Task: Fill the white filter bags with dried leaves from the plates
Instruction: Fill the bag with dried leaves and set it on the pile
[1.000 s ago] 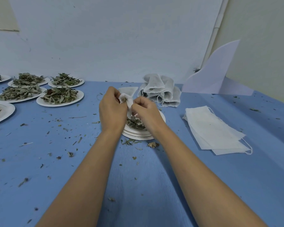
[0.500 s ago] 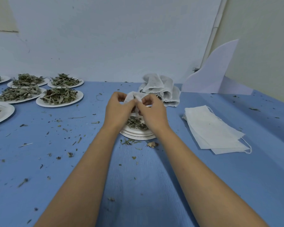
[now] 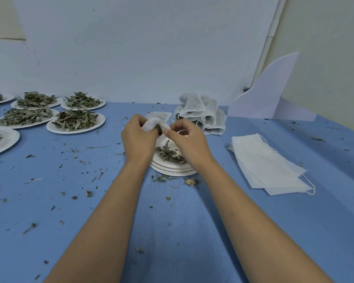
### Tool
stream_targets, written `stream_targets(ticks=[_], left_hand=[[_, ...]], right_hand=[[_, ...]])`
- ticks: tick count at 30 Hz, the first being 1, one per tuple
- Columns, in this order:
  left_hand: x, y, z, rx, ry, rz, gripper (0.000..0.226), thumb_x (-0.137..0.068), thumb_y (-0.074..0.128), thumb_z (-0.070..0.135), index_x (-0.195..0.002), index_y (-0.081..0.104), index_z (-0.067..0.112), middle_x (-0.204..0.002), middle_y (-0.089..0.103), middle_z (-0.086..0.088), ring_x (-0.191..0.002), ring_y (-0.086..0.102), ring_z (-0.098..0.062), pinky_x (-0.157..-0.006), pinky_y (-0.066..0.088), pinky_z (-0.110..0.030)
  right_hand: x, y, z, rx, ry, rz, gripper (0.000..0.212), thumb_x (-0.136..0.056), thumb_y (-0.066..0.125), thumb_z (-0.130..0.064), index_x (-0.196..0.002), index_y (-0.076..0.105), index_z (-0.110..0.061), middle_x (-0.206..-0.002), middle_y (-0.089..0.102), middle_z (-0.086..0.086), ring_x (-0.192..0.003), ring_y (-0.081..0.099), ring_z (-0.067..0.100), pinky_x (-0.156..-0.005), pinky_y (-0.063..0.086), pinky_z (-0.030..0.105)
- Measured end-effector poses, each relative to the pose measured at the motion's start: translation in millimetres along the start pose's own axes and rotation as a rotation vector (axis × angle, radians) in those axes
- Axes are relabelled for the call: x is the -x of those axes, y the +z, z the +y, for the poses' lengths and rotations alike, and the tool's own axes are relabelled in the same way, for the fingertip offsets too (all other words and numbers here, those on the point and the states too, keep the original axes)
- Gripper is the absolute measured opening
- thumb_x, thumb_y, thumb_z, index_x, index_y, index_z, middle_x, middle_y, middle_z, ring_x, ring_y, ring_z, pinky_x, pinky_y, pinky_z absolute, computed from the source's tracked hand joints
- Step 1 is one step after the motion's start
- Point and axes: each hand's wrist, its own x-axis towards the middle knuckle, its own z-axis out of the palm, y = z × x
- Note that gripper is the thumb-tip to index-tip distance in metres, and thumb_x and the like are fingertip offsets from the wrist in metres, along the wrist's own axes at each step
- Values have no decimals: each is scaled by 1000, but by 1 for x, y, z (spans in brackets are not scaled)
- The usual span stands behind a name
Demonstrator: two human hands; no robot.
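Note:
Both my hands hold one white filter bag [image 3: 151, 124] above a stack of white plates [image 3: 173, 170] in the middle of the blue table. My left hand [image 3: 138, 137] grips the bag's left side. My right hand [image 3: 185, 139] pinches its right edge, and dark leaves show at the bag's mouth between the two hands. A small heap of dried leaves [image 3: 169, 154] lies on the top plate just under my hands.
Several plates heaped with dried leaves [image 3: 76, 121] stand at the far left. A pile of filled bags [image 3: 200, 113] sits behind the stack, flat empty bags [image 3: 268, 166] lie at the right, and a white card [image 3: 268, 94] leans in the corner. Leaf crumbs litter the table.
My hands drew together over the bag, then spread a little apart, pulling its mouth wider. The bag has risen slightly above the plate.

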Motion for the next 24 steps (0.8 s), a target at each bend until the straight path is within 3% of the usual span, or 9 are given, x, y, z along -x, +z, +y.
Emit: stream_targets(ticks=[1,3,5,7,9,13,16,20,24], left_hand=[[0,0,1,17,-15,13,29,-80,66,14,-66,42,19,-65,44,8,-56,38,-5,-49,34,-10],[-2,-1,1,70,-63,66,21,-80,67,19,-77,47,16,-69,44,10,-59,40,-2,-51,35,-6],[-5,-2,0,135,-118,115,22,-82,67,21,-87,47,14,-73,44,12,-62,42,-1,-52,35,-5],[-7,-3,-2,185,-165,121,23,-84,67,23,-91,47,15,-75,45,11,-64,43,0,-52,36,-8],[-7,-2,-4,210,-186,101,23,-84,68,23,-93,49,14,-77,47,10,-65,45,-1,-55,36,-11],[-5,-1,-3,237,-202,91,21,-85,68,21,-92,49,14,-75,49,9,-65,46,-5,-57,38,-16],[-5,-1,-3,255,-216,81,19,-85,67,20,-86,48,17,-76,49,7,-66,48,-7,-59,39,-19],[-5,-2,-4,254,-226,79,25,-86,66,19,-75,44,24,-74,48,6,-63,46,-7,-56,38,-19],[-5,0,-5,261,-234,85,19,-86,65,19,-80,47,20,-73,48,7,-62,45,-5,-54,36,-17]], right_hand=[[-1,-2,3,71,15,-20,16,-85,68,-31,-97,62,-23,-103,60,-10,-92,56,-4,-82,42,14],[-4,-7,10,317,21,-89,50,-84,65,-45,-128,52,-25,-135,46,-7,-129,36,7,-106,30,26],[-5,-6,15,605,18,-189,73,-85,59,-55,-146,31,-27,-155,24,-1,-145,10,19,-116,13,36],[-5,-1,21,783,14,-304,75,-88,50,-60,-150,17,-34,-161,4,0,-147,-6,26,-118,3,45],[-5,3,26,859,-20,-388,64,-94,43,-56,-150,18,-38,-161,-2,0,-147,-9,28,-117,2,47],[-10,3,28,907,-50,-446,43,-102,37,-34,-144,38,-30,-160,9,3,-147,3,25,-116,7,46],[-14,-1,27,821,-17,-380,39,-102,40,-25,-141,45,-22,-158,18,8,-147,11,24,-113,16,34],[-20,-6,24,763,-4,-223,44,-100,45,-26,-143,41,-21,-156,25,8,-144,22,22,-107,25,31],[-27,0,23,823,38,-339,45,-103,36,-28,-147,33,-19,-158,17,13,-142,23,27,-105,28,35]])
